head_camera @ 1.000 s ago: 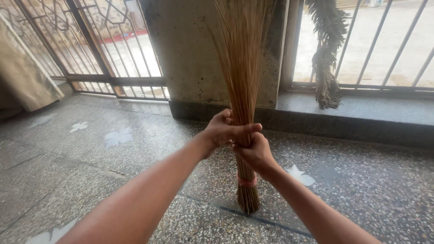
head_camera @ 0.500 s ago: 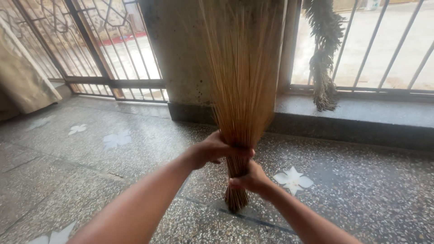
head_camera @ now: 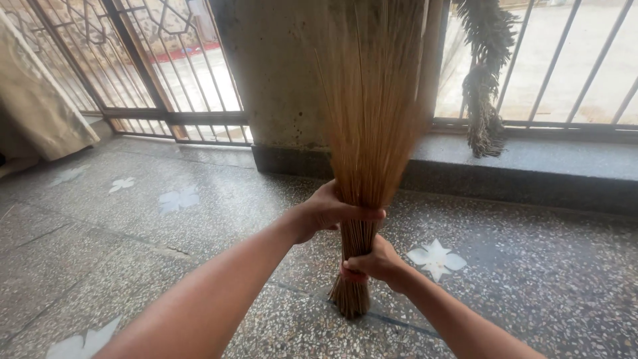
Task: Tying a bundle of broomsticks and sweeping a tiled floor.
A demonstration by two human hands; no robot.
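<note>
Stick broom (head_camera: 367, 113) stands upright, butt end down on the terrazzo floor (head_camera: 531, 279), centre frame; bristles fan out toward 12 o'clock in front of the concrete pillar (head_camera: 279, 73).

Left hand (head_camera: 329, 211) is wrapped tight around the bundle where the sticks start to splay. Right hand (head_camera: 373, 260) is clenched round it just below, at abt 5 o'clock from the left, sitting on the pink tie band (head_camera: 348, 276), which is mostly covered. Both fists are closed on the broom, stacked close together but not quite touching.

Handling, my read:
- Light, dry thin sticks, no solid handle.
- Stiff near the bound butt, springy and loose at the free tips.
- Single sticks prob snap or slide out if squeezed unevenly, so grip the whole bundle, not a few strands.
- Best hold is the bound section near the band, where it's densest; higher up it just spreads.
- Surface looks rough enough, slip unlikely.

Containers: none in view, nothing to report on contents.

Around: metal grille gate (head_camera: 166, 73) at 10 o'clock, draped cloth (head_camera: 40, 106) at 9 o'clock, stone ledge (head_camera: 565, 159) at 2 o'clock with a dark shaggy bundle (head_camera: 484, 80) hanging on the window bars above it.
</note>
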